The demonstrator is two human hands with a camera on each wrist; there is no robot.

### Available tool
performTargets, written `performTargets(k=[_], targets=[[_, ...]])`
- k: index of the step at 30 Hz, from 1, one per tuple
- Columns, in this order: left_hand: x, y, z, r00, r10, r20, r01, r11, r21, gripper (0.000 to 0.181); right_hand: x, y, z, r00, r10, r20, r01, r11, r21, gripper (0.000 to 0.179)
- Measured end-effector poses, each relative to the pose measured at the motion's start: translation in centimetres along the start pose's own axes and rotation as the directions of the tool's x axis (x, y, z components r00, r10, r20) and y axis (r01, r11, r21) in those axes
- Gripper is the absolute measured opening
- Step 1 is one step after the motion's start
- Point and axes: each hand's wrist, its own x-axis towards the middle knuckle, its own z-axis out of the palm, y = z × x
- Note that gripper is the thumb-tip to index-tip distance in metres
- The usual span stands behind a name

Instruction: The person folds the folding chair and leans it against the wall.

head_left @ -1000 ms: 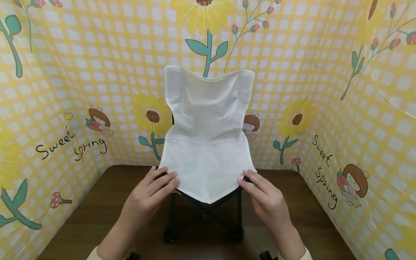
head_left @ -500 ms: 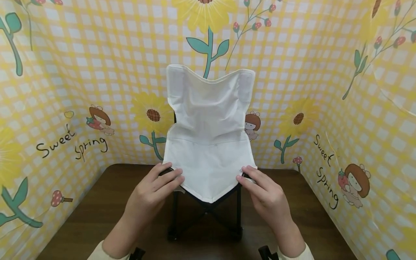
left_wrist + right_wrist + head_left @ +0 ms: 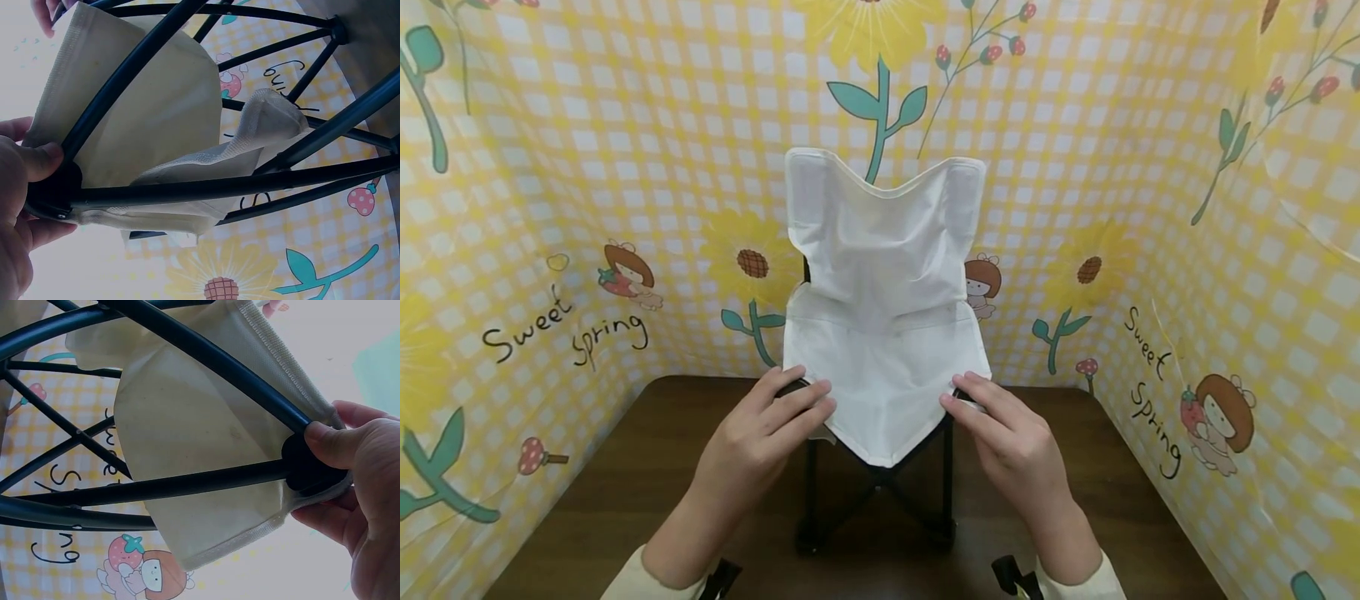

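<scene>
A small folding chair [image 3: 887, 258] with a white fabric seat and back stands facing me on thin black legs. My left hand [image 3: 752, 442] grips its front left corner, fingers over the fabric. In the left wrist view, the thumb lies against a black corner joint [image 3: 59, 187] under the seat. On the opposite side my right hand [image 3: 1018, 454] holds the front right corner the same way. The right wrist view shows that thumb pressing by another black joint [image 3: 306, 465]. The seat fabric [image 3: 200, 437] sags between the two corners, and the crossed front legs [image 3: 878, 490] show below it.
A dark brown wooden table [image 3: 625, 500] bears the chair. Yellow checked cloth [image 3: 700, 125] with printed flowers surrounds it at the back and both sides. Black straps or mounts [image 3: 721, 579] show near both wrists.
My hands have come closer together, the left moving right and the right slightly left. The chair's front legs stand nearer each other, and the seat and back sag more.
</scene>
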Motion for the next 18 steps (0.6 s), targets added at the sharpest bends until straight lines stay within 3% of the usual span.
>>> performTargets(k=[9,18], targets=[[-0.80,0.24,-0.43,0.999,-0.020,0.050,0.021,0.999,-0.029,0.035,-0.26,-0.39,-0.56,0.999,0.000,0.042,0.000,1.000,-0.001,0.023],[-0.18,-0.25,-0.32,0.997,0.070,0.026,-0.071,0.997,0.021,0.029,0.04,-0.20,-0.13,0.999,-0.039,-0.003,0.039,0.999,-0.025,0.024]])
